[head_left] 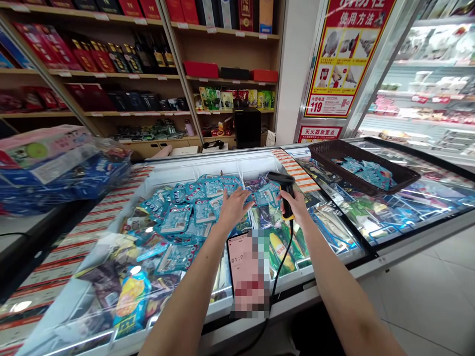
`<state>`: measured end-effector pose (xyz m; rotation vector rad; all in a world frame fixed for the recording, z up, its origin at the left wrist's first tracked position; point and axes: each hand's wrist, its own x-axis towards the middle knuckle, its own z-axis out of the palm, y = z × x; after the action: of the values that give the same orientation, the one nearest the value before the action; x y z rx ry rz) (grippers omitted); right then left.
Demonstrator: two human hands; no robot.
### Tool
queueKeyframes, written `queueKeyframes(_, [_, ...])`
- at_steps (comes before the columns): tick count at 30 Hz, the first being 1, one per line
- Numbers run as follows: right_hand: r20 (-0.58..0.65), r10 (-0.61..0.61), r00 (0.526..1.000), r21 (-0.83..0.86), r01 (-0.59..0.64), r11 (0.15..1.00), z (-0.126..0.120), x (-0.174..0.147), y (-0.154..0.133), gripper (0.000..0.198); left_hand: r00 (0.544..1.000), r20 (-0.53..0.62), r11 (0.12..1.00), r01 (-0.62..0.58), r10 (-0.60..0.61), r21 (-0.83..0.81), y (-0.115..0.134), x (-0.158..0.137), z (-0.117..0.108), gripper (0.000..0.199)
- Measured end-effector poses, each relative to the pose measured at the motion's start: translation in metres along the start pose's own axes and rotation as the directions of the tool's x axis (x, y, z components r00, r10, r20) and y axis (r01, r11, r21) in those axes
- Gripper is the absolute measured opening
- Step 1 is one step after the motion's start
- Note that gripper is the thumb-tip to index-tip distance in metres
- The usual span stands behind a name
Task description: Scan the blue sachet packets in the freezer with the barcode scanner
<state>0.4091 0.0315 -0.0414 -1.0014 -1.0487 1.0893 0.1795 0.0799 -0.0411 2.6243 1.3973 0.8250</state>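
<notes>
Head view: 2 bare hands over a chest freezer (260, 309).

Item 1: blue packets (176, 217), many, in a loose overlapping pile at the freezer's middle-left; whether on the glass or beneath it, cannot tell. More packets (371, 173) lie in a dark tray (328, 151) at far right. Handling, as judged: light, soft pouches, probably slick-faced and apt to slide over each other; contents perhaps breakable under a hard squeeze. Best hold: a pinch at a flat sealed edge, printed code left uncovered.

Item 2: barcode scanner (285, 185), black with yellow trim, upright in the right hand (296, 203), fingers wrapped around its handle. Likely rigid, fairly light, easily gripped; hold by the handle, allowing for drag from its cable (284, 257).

Item 3: left hand (235, 208), fingers apart, above the pile's right side, no packet visibly gripped; contact cannot be told.

Item 4: phone (241, 274), 1, between the forearms at the freezer's near edge, screen partly blurred. Likely stiff, smooth, fragile-faced; take by the long sides.
</notes>
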Motion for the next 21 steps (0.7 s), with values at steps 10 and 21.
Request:
queueKeyframes(10, [-0.024,0.03,0.999,-0.007,-0.03,1.0,0.007,-0.002,-0.007,0.037,0.982,0.189,0.998,-0.005,-0.007,0.06,-0.003,0.035,0.02,0.048])
queueKeyframes(21, [0.054,0.017,0.998,-0.04,-0.015,0.999,0.014,-0.004,-0.009,0.034,0.834,-0.24,0.795,0.326,-0.496,-0.511,-0.01,0.005,0.001,0.026])
